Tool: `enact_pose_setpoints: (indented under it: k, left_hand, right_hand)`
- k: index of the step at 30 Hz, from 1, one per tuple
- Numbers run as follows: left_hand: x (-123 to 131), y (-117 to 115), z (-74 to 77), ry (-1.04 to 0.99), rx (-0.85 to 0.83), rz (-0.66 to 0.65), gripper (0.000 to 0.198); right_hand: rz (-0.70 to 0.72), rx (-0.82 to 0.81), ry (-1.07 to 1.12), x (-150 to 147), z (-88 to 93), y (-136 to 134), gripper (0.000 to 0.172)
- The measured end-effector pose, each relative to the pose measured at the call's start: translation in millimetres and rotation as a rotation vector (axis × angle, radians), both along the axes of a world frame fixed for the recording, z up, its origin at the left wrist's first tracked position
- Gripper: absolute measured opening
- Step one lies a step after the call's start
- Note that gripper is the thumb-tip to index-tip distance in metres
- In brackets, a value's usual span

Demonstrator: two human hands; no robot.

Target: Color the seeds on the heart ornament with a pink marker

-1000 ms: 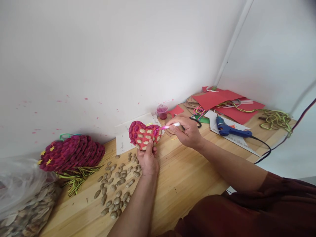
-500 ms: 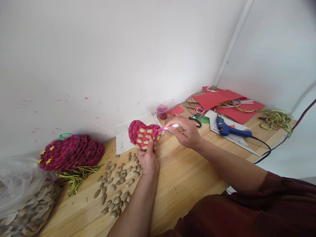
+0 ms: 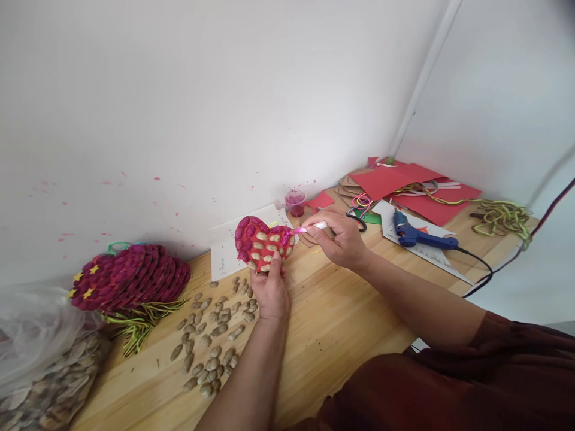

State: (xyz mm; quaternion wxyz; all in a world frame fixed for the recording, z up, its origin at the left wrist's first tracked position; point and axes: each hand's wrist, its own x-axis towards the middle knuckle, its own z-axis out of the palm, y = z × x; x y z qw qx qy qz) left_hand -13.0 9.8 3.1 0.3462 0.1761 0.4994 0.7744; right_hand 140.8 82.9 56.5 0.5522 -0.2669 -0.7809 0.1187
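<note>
A red heart-shaped piece [image 3: 262,246] covered in peanuts is held up by my left hand [image 3: 271,293], thumb on its front at the lower tip. Peanuts along its left side and top are painted magenta; those in the middle and lower right are bare tan. My right hand [image 3: 342,239] pinches a slim paintbrush [image 3: 317,227] with a white handle. The brush's pink tip touches or nearly touches the heart's upper right edge. Behind them, a small clear cup [image 3: 295,203] of magenta paint stands by the wall.
Loose peanuts [image 3: 220,329] lie left of my forearm. Further left are a stack of finished-looking magenta pieces [image 3: 148,275] with yellow stars and a plastic bag [image 3: 49,371]. To the right lie a blue glue gun [image 3: 422,238], red paper [image 3: 395,178] and green cord [image 3: 503,221].
The brush has shifted slightly right and up, from the heart's face towards its right edge. The heart has tilted and moved a little.
</note>
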Motion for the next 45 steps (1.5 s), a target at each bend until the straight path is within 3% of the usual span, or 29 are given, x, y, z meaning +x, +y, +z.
enact_pose_setpoints:
  k: [12, 23, 45]
  left_hand:
    - [0.4, 0.5, 0.8, -0.030, 0.022, -0.002, 0.051]
    - [-4.6, -0.3, 8.7, -0.213, -0.013, -0.025, 0.058]
    - [-7.0, 0.6, 11.3, -0.232, -0.016, -0.065, 0.055]
  right_hand:
    - [0.026, -0.004, 0.007, 0.9, 1.5, -0.7, 0.019]
    - [0.050, -0.080, 0.052, 2.0, -2.1, 2.7, 0.018]
    - [0.094, -0.053, 0.017, 2.0, -0.4, -0.3, 0.019]
